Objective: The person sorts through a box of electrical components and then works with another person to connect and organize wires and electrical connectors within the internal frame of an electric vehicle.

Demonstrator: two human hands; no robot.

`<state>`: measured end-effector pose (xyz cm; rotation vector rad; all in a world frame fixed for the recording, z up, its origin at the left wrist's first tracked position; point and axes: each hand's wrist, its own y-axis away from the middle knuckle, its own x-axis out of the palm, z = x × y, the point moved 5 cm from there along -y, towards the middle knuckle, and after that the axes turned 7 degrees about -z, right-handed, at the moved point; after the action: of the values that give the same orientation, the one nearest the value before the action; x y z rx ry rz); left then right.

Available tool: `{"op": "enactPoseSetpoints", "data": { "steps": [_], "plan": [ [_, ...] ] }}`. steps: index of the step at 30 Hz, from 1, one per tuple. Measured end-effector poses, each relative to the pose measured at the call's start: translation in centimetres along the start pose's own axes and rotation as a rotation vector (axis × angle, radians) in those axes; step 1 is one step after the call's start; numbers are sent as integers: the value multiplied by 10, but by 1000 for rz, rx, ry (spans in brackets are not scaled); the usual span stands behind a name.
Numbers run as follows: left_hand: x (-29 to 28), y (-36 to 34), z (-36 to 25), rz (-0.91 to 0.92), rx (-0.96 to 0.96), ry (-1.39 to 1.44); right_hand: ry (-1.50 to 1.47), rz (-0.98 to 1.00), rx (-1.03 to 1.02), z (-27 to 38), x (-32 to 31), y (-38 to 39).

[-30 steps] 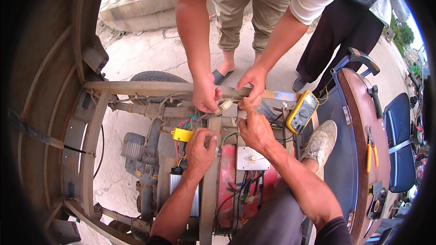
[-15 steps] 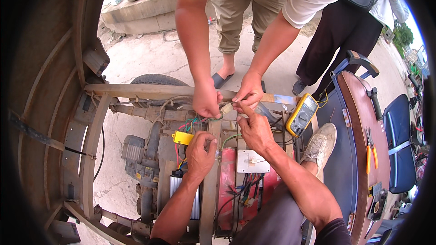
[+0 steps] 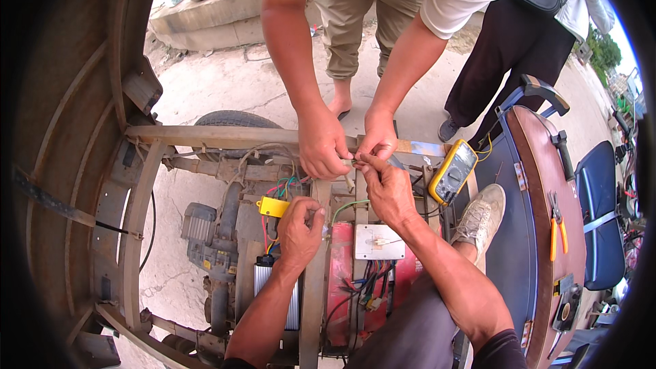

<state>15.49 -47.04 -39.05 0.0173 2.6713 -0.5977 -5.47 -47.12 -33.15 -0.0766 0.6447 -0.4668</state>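
Co-worker (image 3: 348, 14) closer, wire (image 3: 348, 204) beside right hand (image 3: 393, 193)

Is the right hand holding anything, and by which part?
It cannot be told: the right hand is close to the co-worker's left hand, and fingers hide any hold.

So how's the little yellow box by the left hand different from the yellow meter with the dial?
The yellow box looks smaller; the meter looks bigger and longer.
The box is yellow across its visible face, but the meter has a dark face with a screen and dial inside a yellow border.
The box sits nearly level in the picture, while the meter slants.
Both have yellow casings.
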Motion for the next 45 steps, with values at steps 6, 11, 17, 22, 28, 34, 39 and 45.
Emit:
{"op": "enactPoseSetpoints", "data": {
  "steps": [6, 11, 17, 22, 28, 34, 39, 45],
  "plan": [
    [-1, -1, -2, -13, -4, 22, 32, -28, 143, 2, -14, -5],
    [-2, 0, 0, -16, -2, 23, 139, 42, 163, -8, -11, -6],
    [0, -1, -3, -8, 4, 28, 163, -17, 94, -16, -6, -8],
    [-1, -1, -2, -10, -1, 26, 321, -2, 40, -10, -4, -12],
    [-1, 0, -2, -15, 1, 27, 504, -24, -69, -10, 5, -16],
    [-1, -1, -7, -14, 54, -1, 504, -28, -191, -4, 5, -18],
    [-4, -2, -20, -43, 251, -138, 425, 43, -364, 0, 4, -13],
    [-4, -4, -24, 16, 282, -140, 368, 199, -308, -1, 4, -8]
  ]
}}
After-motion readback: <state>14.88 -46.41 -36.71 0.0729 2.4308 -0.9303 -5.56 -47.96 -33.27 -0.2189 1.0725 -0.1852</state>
